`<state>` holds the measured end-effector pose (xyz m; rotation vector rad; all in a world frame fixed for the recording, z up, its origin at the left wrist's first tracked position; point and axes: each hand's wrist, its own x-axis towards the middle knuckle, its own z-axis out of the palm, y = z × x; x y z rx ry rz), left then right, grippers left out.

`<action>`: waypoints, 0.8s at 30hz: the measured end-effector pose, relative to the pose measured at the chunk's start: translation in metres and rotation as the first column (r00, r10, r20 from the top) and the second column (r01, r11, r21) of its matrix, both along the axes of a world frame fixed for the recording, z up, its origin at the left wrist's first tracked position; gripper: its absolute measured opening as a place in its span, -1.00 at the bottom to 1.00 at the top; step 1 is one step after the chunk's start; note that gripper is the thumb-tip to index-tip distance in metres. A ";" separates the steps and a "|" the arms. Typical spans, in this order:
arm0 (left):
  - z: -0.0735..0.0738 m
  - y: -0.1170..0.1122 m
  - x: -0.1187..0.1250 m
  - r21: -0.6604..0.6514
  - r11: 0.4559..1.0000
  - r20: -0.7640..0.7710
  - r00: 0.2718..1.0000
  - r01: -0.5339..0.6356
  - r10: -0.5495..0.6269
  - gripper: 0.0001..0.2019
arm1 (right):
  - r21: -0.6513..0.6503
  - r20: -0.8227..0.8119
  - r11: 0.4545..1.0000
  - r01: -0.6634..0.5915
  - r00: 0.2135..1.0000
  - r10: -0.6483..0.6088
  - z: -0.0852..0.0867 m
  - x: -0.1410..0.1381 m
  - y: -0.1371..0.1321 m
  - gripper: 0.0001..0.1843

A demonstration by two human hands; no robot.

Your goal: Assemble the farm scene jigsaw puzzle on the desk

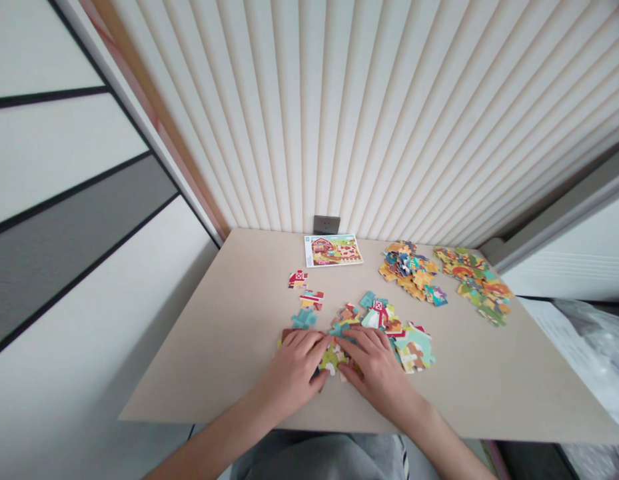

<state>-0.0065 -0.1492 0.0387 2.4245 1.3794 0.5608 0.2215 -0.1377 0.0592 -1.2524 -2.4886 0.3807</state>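
Note:
My left hand [294,370] and my right hand [374,367] lie flat, side by side, on a cluster of colourful jigsaw puzzle pieces [376,317]. Their fingertips nearly meet and cover the pieces beneath them. A teal piece [304,319] sits just beyond my left hand, and a large mint-and-brown piece [414,350] lies to the right of my right hand. Farther back are small joined barn pieces [298,279] and a farm picture card [333,251]. Two loose heaps of pieces [406,270] [474,283] lie at the back right.
All of this lies on a beige tabletop [229,320] whose back edge meets a ribbed cream wall panel [339,113]. A dark wall socket [326,225] sits just above that edge. A plastic sheet [589,353] lies beyond the table's right side.

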 end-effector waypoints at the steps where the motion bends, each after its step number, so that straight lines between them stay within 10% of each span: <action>1: 0.000 -0.002 -0.003 -0.001 1.000 0.000 1.000 0.002 -0.002 -0.43 | 0.000 0.004 1.000 0.005 1.000 -0.005 -0.002 -0.001 0.000 -0.56; 15: -0.019 -0.007 -0.079 0.141 0.954 -0.031 0.962 -0.263 0.270 -0.51 | -0.010 -0.008 1.000 -0.017 1.000 0.016 0.001 0.006 -0.003 -0.53; 24: -0.021 -0.015 -0.077 0.110 0.962 -0.056 0.965 -0.249 0.256 -0.47 | -0.011 -0.060 1.000 -0.005 0.998 0.005 -0.002 0.003 -0.012 -0.48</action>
